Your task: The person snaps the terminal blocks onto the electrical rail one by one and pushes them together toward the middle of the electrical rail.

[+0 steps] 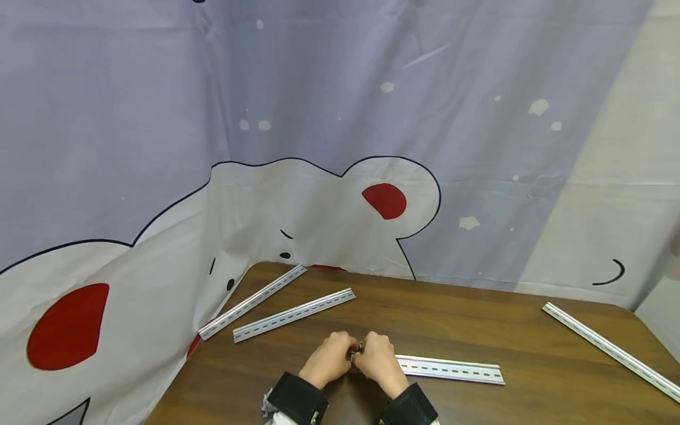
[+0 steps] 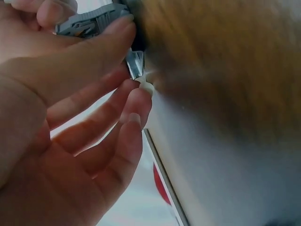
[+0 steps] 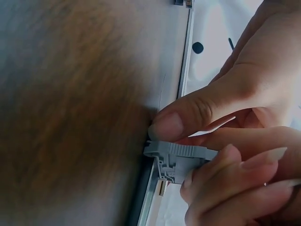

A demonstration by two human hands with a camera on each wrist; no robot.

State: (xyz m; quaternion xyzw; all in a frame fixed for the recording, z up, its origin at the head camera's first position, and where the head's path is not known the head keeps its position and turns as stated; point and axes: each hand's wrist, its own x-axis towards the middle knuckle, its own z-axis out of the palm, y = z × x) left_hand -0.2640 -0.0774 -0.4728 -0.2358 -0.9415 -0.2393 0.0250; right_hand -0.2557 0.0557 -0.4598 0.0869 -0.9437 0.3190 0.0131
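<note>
My two hands meet at the front middle of the brown table [image 1: 478, 319]. Between them is a small grey plastic clip [image 1: 355, 352]. It sits at the left end of a short slotted metal rail [image 1: 451, 370] lying flat on the wood. My left hand [image 1: 330, 359] pinches the grey clip [image 2: 89, 23] with thumb and fingertips. My right hand [image 1: 378, 360] grips the same clip [image 3: 181, 157] between thumb and curled fingers. In the right wrist view the clip sits against a rail edge [image 3: 150, 197]. Black cuffs cover both wrists.
Two longer rails [image 1: 252, 302] [image 1: 294, 315] lie side by side at the table's back left. Another long rail [image 1: 611, 350] runs diagonally along the right side. A lilac curtain with a white bear print [image 1: 319, 195] hangs behind and left of the table.
</note>
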